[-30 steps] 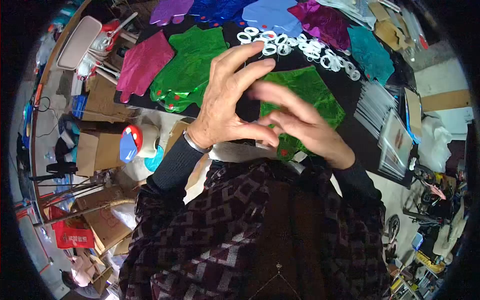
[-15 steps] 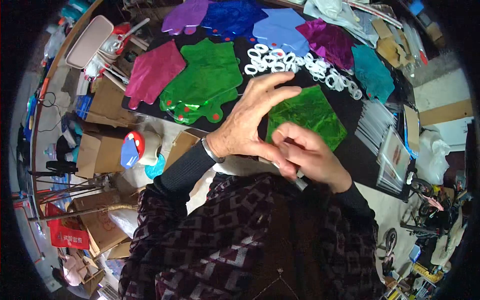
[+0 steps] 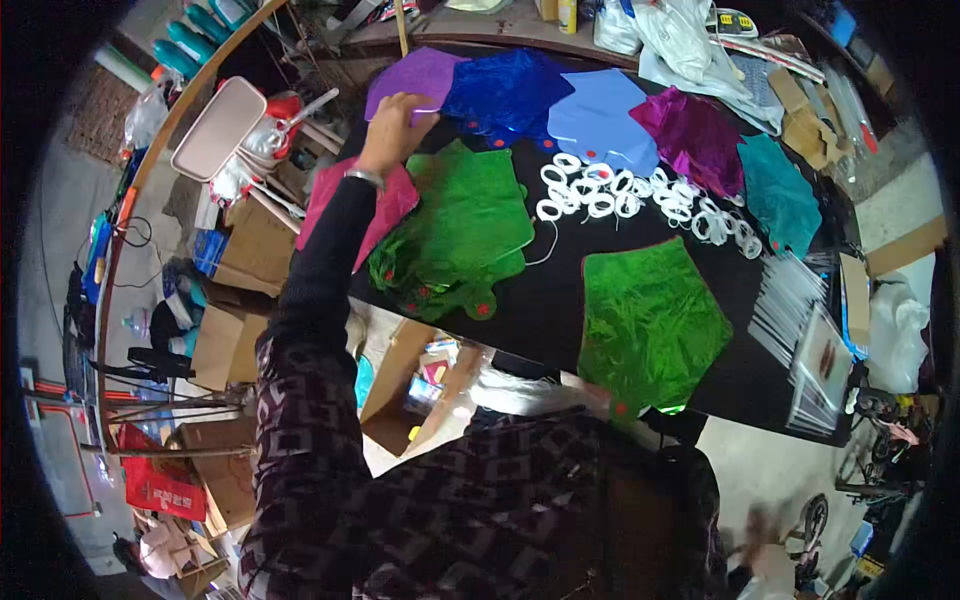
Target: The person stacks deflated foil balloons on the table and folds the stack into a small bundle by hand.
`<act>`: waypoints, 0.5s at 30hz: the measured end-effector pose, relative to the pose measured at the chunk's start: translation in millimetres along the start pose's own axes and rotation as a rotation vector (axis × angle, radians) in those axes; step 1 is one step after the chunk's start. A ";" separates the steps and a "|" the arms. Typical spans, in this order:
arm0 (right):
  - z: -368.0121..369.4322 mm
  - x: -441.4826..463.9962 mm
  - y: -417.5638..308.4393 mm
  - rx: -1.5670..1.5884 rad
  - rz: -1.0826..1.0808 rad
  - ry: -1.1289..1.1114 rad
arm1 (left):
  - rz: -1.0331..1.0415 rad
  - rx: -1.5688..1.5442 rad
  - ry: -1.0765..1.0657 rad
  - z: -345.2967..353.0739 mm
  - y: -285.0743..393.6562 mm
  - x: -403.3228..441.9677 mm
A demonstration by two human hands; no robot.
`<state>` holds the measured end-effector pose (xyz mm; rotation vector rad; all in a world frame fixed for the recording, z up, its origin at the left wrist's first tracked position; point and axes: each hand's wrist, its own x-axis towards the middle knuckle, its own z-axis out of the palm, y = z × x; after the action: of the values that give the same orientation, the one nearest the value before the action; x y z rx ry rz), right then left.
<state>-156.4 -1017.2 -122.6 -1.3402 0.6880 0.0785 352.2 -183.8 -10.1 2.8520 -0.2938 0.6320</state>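
My left hand (image 3: 397, 132) reaches across the table, its fingers bent over the near edge of a flat purple foil balloon (image 3: 412, 75). Under that forearm are a pink foil balloon (image 3: 345, 205) and a pile of green foil balloons (image 3: 465, 205) with red dots. A single green foil balloon (image 3: 655, 325) lies flat at the table's front edge, creased, with a red dot at its lower tip. Low on the right, away from the table, my right hand (image 3: 762, 530) is smeared by motion; its fingers cannot be made out.
Dark blue (image 3: 515, 95), light blue (image 3: 605, 115), magenta (image 3: 690, 140) and teal (image 3: 780, 195) foil balloons line the back of the black table (image 3: 540, 320). Before them sit white ribbon coils (image 3: 625, 190). White sticks (image 3: 785, 305) lie at right; an open cardboard box (image 3: 395, 375) stands below.
Both hands were together over the green balloon at the front. The left has moved up and left to the purple balloon; the right has swung down and right. The view has shifted.
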 end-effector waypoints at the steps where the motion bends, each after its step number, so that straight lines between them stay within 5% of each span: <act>1: 25.6 -38.8 43.0 -0.147 -0.463 0.291 | -0.020 0.025 -0.021 16.8 -37.2 16.9; 2: 47.6 -55.6 61.6 -0.291 -0.928 0.585 | -0.040 0.051 -0.040 32.2 -64.6 27.3; 5: 62.7 -48.6 73.0 -0.331 -0.871 0.610 | -0.065 0.111 -0.087 80.8 -120.2 46.2; 10: 89.9 -33.5 83.1 -0.442 -0.759 0.676 | 0.114 0.376 0.130 120.8 -134.8 64.4; 15: 90.0 -21.4 71.0 -0.598 -0.633 0.685 | -0.108 0.441 -0.260 79.4 -90.3 69.9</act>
<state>-167.2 -910.2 -167.6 -2.1424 0.8000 -0.7697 467.0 -126.7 -64.3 3.3513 -0.0382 0.3349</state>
